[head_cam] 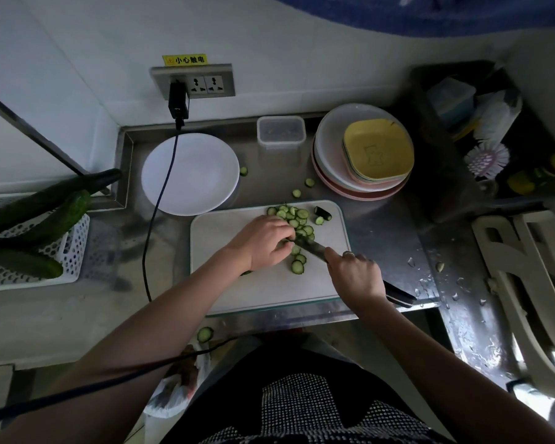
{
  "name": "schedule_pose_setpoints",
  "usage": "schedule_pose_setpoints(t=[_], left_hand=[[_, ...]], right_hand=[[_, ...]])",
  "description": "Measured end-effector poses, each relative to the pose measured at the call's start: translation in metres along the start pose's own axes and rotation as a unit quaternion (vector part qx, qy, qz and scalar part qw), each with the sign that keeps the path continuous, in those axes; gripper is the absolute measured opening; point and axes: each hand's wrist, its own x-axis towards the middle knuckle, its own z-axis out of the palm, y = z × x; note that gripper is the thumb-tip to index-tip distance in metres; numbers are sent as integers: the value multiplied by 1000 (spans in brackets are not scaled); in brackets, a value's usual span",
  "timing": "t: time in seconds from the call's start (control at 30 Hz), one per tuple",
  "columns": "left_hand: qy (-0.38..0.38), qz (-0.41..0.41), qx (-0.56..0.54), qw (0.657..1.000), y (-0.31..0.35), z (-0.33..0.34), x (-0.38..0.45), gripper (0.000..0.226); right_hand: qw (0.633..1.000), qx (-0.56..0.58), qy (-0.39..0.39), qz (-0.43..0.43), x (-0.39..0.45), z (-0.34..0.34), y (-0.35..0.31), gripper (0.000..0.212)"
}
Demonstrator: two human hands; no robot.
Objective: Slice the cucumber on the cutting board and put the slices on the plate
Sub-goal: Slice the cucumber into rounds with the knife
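Observation:
A white cutting board (225, 283) lies on the steel counter. My left hand (263, 241) curls over the cucumber, which is almost hidden beneath it. My right hand (356, 275) grips the knife (311, 248), whose blade meets the cucumber at my left fingertips. Several round cucumber slices (293, 217) lie on the board beyond the blade, and a few more (298, 265) sit nearer me. A dark cucumber end piece (323, 213) rests at the board's far right corner. An empty white plate (189, 173) stands behind the board to the left.
Stray slices lie on the counter (309, 182) and at the front edge (204, 334). A stack of plates with a yellow dish (377, 150) and a clear container (281, 133) stand behind. A white basket (74, 238) with whole cucumbers sits left. A black cable (156, 213) crosses the plate.

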Motion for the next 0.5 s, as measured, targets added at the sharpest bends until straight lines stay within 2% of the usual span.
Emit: schedule_pose_setpoints(t=[0.2,0.4,0.5], left_hand=[[-96,-64,-41,992,-8,9,6,29],[-80,-101,-63,990,-9,11,22,24],[-68,-111,-29,991,-11,12,26,15]], right_hand=[[1000,-3,-1,-25,-4,-2,-2,30],[1000,-6,-16,-25,-8,0,6,30],[999,1,-5,-43,-9,-3,9,31]])
